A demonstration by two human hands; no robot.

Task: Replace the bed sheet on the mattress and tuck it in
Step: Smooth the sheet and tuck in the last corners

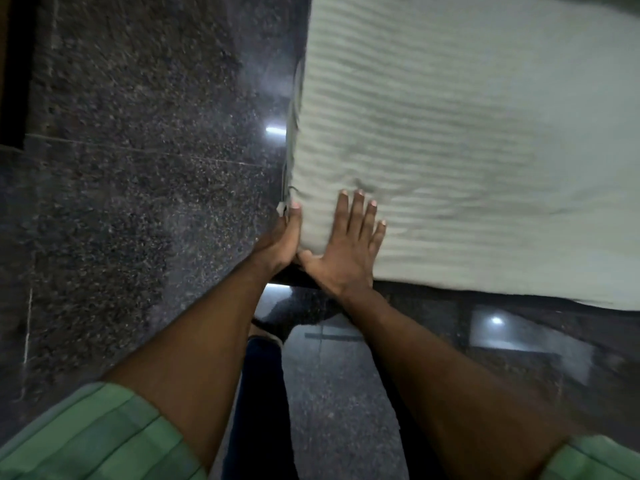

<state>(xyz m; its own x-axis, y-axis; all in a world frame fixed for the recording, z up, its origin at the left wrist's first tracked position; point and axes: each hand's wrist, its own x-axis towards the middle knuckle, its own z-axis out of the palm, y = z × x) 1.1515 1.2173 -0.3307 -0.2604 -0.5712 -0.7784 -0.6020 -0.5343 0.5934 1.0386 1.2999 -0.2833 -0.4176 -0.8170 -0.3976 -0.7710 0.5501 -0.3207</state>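
A pale striped bed sheet covers the mattress, which fills the upper right of the head view. Its near left corner sits right in front of me. My right hand lies flat on top of the sheet at that corner, fingers straight and spread. My left hand presses against the left side of the same corner with straight fingers, the thumb up at the edge. The lower part of the mattress side and the bed base are hidden in shadow.
Dark speckled polished stone floor runs along the left of the bed and in front of it, with light reflections. My leg in dark trousers and a foot stand close to the bed's near edge. A dark vertical panel is at the far left.
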